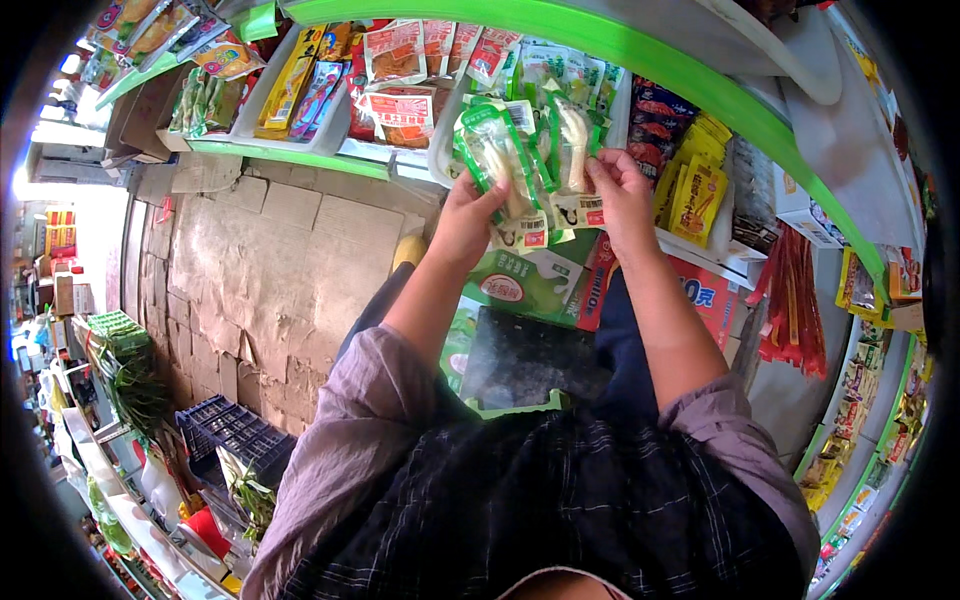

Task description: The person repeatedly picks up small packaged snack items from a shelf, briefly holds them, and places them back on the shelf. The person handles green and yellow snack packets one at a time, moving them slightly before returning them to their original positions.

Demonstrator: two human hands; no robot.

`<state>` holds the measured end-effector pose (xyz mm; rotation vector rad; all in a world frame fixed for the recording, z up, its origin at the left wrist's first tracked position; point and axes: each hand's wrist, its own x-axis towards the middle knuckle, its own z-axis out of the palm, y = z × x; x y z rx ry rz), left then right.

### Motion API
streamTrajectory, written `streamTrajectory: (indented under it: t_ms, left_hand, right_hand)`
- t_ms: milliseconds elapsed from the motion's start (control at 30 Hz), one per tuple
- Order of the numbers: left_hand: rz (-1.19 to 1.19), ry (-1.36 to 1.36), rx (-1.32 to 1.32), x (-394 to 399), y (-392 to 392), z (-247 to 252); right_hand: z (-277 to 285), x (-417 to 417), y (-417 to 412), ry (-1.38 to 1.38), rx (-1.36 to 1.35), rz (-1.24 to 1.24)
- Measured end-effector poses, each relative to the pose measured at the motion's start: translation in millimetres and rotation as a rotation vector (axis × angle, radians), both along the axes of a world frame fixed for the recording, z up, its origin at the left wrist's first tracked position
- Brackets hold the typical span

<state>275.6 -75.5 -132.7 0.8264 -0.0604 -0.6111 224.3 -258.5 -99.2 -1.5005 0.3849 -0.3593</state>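
My left hand [469,223] pinches the lower edge of a green-edged clear snack packet [495,154], which looks to hold a pale chicken foot. In my right hand [621,196], thumb and fingers grip a similar chicken-foot packet [572,142] by its right side. Both are held close together at the front of a white plastic bin [439,154] on the shelf. More green-and-white packets [559,66] stand at the back of that bin. Other packets overlap beneath the two held ones, so their exact number is hidden.
Left of the bin lie red-and-white snack packets [401,112]; yellow packets [697,199] sit to the right. Red strip packets [795,307] hang off the shelf. Below are a green carton [517,281] and cardboard flooring [277,247]. A dark plastic crate [232,439] stands lower left.
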Motion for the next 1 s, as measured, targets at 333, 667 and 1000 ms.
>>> streamTrajectory:
  t_ms: [333,667,1000]
  left_hand:
    - [0.016,0.026,-0.009,-0.8,-0.8,6.0]
    - [0.015,0.167,0.056,-8.7,-2.3,8.4]
    - [0.186,0.180,0.104,3.4,6.6,-3.7]
  right_hand:
    - [6.7,-4.5,3.1,0.096,0.131,0.142]
    - [-18.0,-9.2,26.8,0.045,-0.452,0.182]
    - [6.3,3.9,-44.3,0.052,-0.460,-0.180]
